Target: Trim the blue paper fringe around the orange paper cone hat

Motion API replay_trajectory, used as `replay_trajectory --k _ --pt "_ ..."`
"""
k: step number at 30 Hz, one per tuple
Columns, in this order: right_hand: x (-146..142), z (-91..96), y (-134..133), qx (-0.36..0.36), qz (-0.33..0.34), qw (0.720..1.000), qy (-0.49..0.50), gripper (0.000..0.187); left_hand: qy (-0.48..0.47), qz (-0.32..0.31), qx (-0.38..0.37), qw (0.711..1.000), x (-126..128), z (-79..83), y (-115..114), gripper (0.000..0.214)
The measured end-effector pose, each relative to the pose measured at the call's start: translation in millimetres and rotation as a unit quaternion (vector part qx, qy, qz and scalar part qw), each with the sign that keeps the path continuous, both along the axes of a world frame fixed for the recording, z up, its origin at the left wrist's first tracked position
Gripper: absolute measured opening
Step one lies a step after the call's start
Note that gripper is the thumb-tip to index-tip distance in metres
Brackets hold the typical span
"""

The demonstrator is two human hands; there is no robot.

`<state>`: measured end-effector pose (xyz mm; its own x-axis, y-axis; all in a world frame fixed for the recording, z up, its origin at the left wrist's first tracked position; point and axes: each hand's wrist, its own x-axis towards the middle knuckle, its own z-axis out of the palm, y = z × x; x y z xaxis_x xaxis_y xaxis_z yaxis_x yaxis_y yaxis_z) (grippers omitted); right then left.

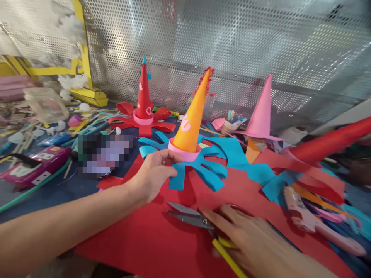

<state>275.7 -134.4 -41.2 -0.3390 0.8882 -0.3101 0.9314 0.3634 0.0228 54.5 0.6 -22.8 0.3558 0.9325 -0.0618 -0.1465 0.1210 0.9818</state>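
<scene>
Red paper sheet (139, 239) lies nearest, covering the middle of a crowded bench, and everything in hand sits on it or at its far edge. On that far edge stands the orange cone hat (189, 123), upright with a slight lean to the right, ringed by a blue fringed brim (208, 170) of looped strips. The left hand (153, 173) reaches in from the left with its fingers curled together, pinching the near side of that brim. Judged risk: a tug on one thin strip could tear it or tip the tall cone. The right hand (255, 243) lies low on the sheet over the handles of the scissors (188, 216), fingers stretched out; the view is blurred, so I cannot tell whether it actually grips them. A glue gun (307, 220) rests just to the right of this hand, among paper offcuts; if hot, it could scorch them or burn a wrist brushing past. The scissor blades are parted and point left, towards the left forearm. Judged risk: a careless lift could nick skin or snag the sheet.
</scene>
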Motion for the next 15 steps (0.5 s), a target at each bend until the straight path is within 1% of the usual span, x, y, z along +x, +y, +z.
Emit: replay_trajectory --k 1,3,5,8,9,10,12,13,14,15 --pt "0.2 -2.5 3.6 -0.005 -0.004 1.0 0.005 0.071 -0.008 0.003 0.002 1.0 -1.3 3.1 -1.5 0.025" --pt "1.0 -5.5 12.0 0.011 -0.002 1.0 0.017 0.072 -0.02 -0.004 -0.003 1.0 -6.8 7.3 -6.6 0.025" --pt "1.5 -3.7 22.4 0.034 0.0 0.999 0.025 0.07 -0.022 -0.034 -0.019 0.999 -14.7 7.5 -12.4 0.024" --pt "3.1 6.8 37.8 0.043 0.006 0.998 0.035 0.041 0.009 -0.079 -0.03 0.996 -26.6 1.6 -16.1 0.025" --pt "5.1 11.0 40.6 0.041 0.013 0.998 0.039 0.037 0.031 -0.089 -0.028 0.995 -29.8 -1.0 -15.4 0.025" --pt "8.5 14.8 40.9 0.043 0.021 0.998 0.044 0.04 0.055 -0.097 -0.021 0.994 -32.6 -3.4 -13.7 0.026" --pt "21.4 20.1 32.1 0.054 0.043 0.997 0.039 0.056 0.108 -0.116 0.007 0.987 -37.7 -6.7 -9.2 0.027" --pt "31.1 20.9 22.6 0.074 0.053 0.995 0.034 0.064 0.133 -0.129 0.027 0.982 -40.2 -7.6 -7.2 0.027" --pt "42.9 20.1 10.1 0.08 0.079 0.994 0.018 0.061 0.157 -0.14 0.053 0.976 -42.7 -8.0 -5.8 0.027" --pt "56.1 17.6 -4.7 0.118 0.086 0.989 0.017 0.062 0.181 -0.15 0.082 0.969 -45.3 -8.0 -5.3 0.027"
